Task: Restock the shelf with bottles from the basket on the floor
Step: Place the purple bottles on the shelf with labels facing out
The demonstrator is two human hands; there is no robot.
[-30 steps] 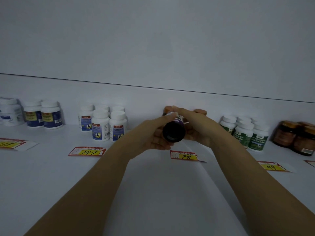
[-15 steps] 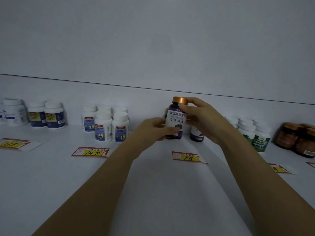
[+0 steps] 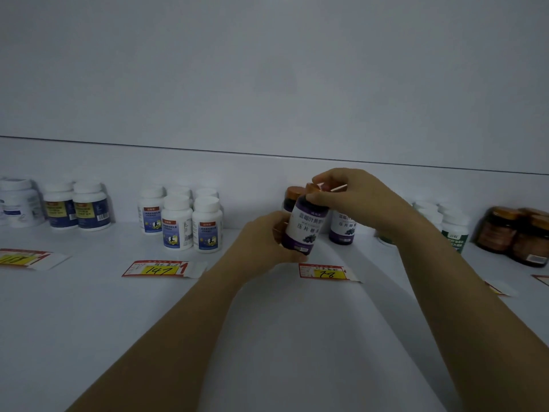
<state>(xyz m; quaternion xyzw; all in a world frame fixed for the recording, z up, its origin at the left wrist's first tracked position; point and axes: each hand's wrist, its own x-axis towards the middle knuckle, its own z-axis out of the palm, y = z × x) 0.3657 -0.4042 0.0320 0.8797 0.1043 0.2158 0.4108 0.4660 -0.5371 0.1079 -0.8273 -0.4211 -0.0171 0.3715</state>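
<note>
Purple-labelled bottle, orange cap: held tilted between both hands, cap end leaning toward the right hand, base toward the left hand.

- Left hand: fingers curled round the lower body of the bottle from its left side, fingertips at the base edge.
- Right hand: fingers curled down over the cap from above, thumb pressed against the bottle's shoulder.
- Contact between base and shelf: cannot be determined.

Surroundings:

- Directly behind the left hand's fingertips: second purple bottle, upright, mostly hidden.
- Below the right hand's palm: third purple bottle, upright on the shelf, cap hidden by the hand.
- Just in front of both hands, flat on the shelf: price tag marked 78.
- Left of the left hand: cluster of white-capped bottles with blue labels, with price tag marked 147 in front.
- Further left: dark-blue bottles.
- Right of the right forearm: green-labelled white bottles, partly hidden; beyond them, amber jars.
</note>
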